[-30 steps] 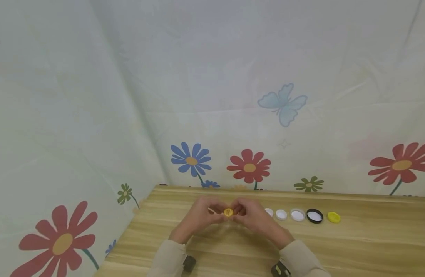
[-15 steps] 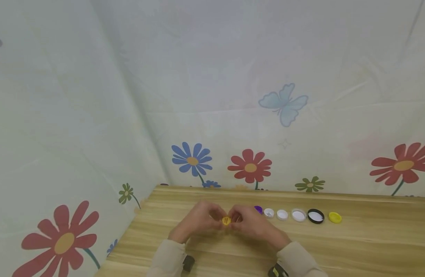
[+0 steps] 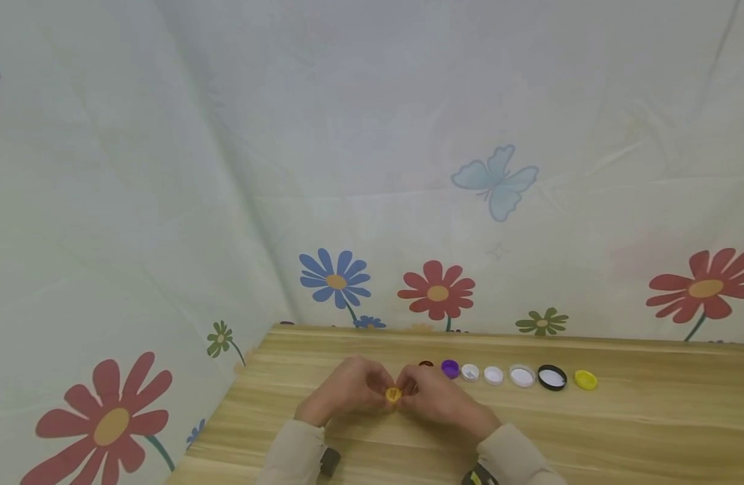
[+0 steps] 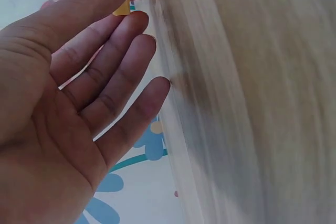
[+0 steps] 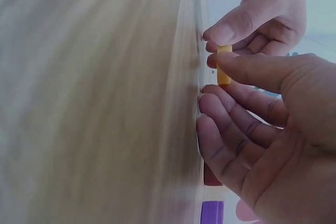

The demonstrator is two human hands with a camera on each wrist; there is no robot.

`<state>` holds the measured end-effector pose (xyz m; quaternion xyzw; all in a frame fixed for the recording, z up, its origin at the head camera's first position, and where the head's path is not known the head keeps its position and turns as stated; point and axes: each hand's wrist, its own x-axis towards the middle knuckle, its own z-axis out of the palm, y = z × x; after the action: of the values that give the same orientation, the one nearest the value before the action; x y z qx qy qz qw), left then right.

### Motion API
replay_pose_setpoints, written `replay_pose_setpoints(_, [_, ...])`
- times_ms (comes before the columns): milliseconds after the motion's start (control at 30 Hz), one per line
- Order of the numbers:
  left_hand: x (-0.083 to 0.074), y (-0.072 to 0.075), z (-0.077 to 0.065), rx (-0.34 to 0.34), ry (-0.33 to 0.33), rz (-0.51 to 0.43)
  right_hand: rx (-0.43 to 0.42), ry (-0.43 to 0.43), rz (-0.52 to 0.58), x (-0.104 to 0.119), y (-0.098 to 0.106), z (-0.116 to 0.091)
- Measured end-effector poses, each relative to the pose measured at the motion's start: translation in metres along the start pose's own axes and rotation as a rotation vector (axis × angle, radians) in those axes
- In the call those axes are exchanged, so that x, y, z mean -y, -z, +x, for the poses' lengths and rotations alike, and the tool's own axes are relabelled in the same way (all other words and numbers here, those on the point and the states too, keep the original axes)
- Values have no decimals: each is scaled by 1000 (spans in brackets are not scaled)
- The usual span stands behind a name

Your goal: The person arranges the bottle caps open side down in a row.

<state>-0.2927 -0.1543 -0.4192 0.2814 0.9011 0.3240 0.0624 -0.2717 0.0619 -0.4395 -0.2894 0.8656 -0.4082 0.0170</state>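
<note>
A small round orange-yellow cap point(image 3: 393, 395) sits between my two hands, low over the wooden table. My left hand point(image 3: 352, 389) pinches it from the left with thumb and finger. From the other side, the thumb and fingertips of my right hand point(image 3: 437, 399) pinch it too. Its thin edge faces the camera in the right wrist view, where the cap point(image 5: 224, 78) shows under the right thumb. The other fingers of both hands are spread loosely, their tips close to the tabletop. In the left wrist view the left thumb partly hides the cap point(image 4: 123, 9).
Behind and right of my hands runs a row on the table point(image 3: 651, 417): a dark red-brown cap point(image 3: 426, 364), a purple cap point(image 3: 450, 368), white caps point(image 3: 493, 376), a clear-rimmed lid point(image 3: 522, 376), a black-rimmed lid point(image 3: 552, 378) and a yellow lid point(image 3: 586, 380). A flowered cloth point(image 3: 360, 202) hangs behind.
Both hands have brought the orange-yellow cap nearer to me and slightly left. The purple and dark red-brown caps, earlier hidden by my right hand, now show.
</note>
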Motion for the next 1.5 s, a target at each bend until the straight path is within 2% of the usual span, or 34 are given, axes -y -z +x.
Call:
replay_pose_setpoints(333, [-4,-1,-1,32,-30,43,-10,37,-58,-4,-6,0])
replay_pose_setpoints(600, [-2,-3,-1,49,5,67,-1,39,-54,-2,-7,-1])
replay_pose_setpoints(800, [-2,-3,0,45,-4,93,-10,32,-73,0,-7,-2])
replay_pose_setpoints(1500, [-7,0,-2,70,0,94,-24,59,-84,0,-9,-1])
